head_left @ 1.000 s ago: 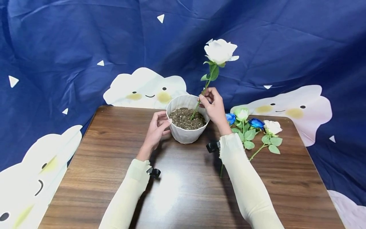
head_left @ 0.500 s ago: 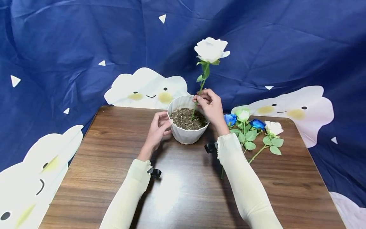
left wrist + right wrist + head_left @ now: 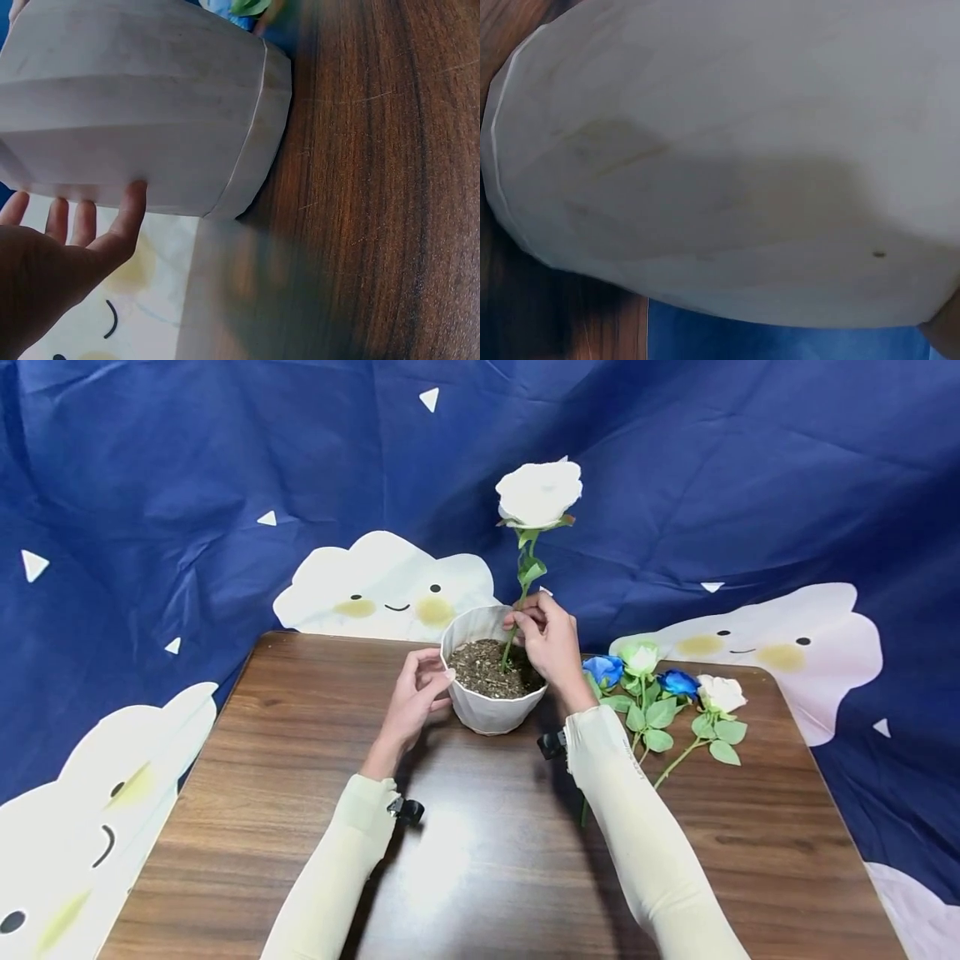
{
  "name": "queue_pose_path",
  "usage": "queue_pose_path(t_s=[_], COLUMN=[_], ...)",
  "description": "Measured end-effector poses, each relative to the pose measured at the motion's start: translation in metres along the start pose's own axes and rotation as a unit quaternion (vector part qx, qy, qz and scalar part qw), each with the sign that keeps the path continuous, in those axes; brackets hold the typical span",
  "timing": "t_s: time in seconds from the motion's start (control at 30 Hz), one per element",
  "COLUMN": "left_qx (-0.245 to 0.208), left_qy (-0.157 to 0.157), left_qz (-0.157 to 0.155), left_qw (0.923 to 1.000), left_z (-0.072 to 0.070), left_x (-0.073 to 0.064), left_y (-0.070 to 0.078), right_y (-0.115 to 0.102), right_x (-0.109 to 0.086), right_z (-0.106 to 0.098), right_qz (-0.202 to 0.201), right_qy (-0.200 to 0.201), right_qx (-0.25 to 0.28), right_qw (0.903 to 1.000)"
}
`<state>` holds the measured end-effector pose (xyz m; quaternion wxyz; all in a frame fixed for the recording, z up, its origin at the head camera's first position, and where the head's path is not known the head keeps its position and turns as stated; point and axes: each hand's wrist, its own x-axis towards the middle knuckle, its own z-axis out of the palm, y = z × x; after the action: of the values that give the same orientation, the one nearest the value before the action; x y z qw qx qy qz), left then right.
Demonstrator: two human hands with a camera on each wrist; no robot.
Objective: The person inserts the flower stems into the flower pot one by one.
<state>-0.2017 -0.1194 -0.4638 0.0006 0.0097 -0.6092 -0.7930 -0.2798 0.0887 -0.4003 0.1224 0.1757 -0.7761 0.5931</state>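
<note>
A white rose (image 3: 538, 495) stands upright in the white flowerpot (image 3: 487, 714), its stem's lower end in the dark soil (image 3: 487, 669). My right hand (image 3: 551, 639) pinches the stem between thumb and fingers, just above the soil near the pot's right rim. At the pot's left side, my left hand (image 3: 415, 692) steadies the wall with its thumb by the rim. The left wrist view shows fairly straight fingers (image 3: 129, 214) touching the pot wall. Pot wall (image 3: 727, 187) fills most of the right wrist view, which hides the stem and nearly all of the right hand.
On the wooden table (image 3: 480, 852), right of the pot, lie several cut roses: a blue rose (image 3: 604, 670), a pale green rose (image 3: 640, 657), another blue rose (image 3: 678, 682) and a white rose (image 3: 722, 693). A blue cloth (image 3: 187, 485) with clouds hangs behind.
The rose in my right hand has tipped from leaning right to nearly upright, its bloom moving left. My right hand has shifted slightly left with the stem; the left hand stays at the pot.
</note>
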Motion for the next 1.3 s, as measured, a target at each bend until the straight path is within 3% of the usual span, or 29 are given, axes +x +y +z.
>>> queue_pose_path(t_s=[0.3, 0.43, 0.77, 0.93, 1.13, 1.3], left_qx=[0.003, 0.003, 0.001, 0.007, 0.010, 0.010], left_qy=[-0.003, -0.002, -0.007, -0.009, -0.016, -0.007], left_qz=[-0.003, 0.000, -0.005, -0.004, -0.008, -0.004], left_qw=[1.0000, 1.0000, 1.0000, 0.9999, 0.9998, 0.9999], left_z=[0.000, 0.000, 0.001, 0.001, 0.004, 0.001], left_x=[-0.001, 0.000, 0.000, 0.001, 0.002, -0.001], left_y=[0.000, 0.003, 0.002, 0.001, 0.001, 0.002], right_y=[0.001, -0.003, -0.001, -0.001, -0.005, -0.008], right_x=[0.000, 0.001, -0.001, -0.001, -0.005, -0.010], right_z=[-0.002, -0.002, -0.002, -0.004, -0.013, -0.016], right_qz=[-0.026, -0.026, 0.015, 0.000, 0.000, -0.006], right_qy=[-0.032, -0.042, -0.039, -0.045, -0.008, 0.006], right_qx=[-0.098, -0.114, -0.038, -0.047, -0.069, -0.037], right_qw=[0.9944, 0.9923, 0.9984, 0.9978, 0.9976, 0.9993])
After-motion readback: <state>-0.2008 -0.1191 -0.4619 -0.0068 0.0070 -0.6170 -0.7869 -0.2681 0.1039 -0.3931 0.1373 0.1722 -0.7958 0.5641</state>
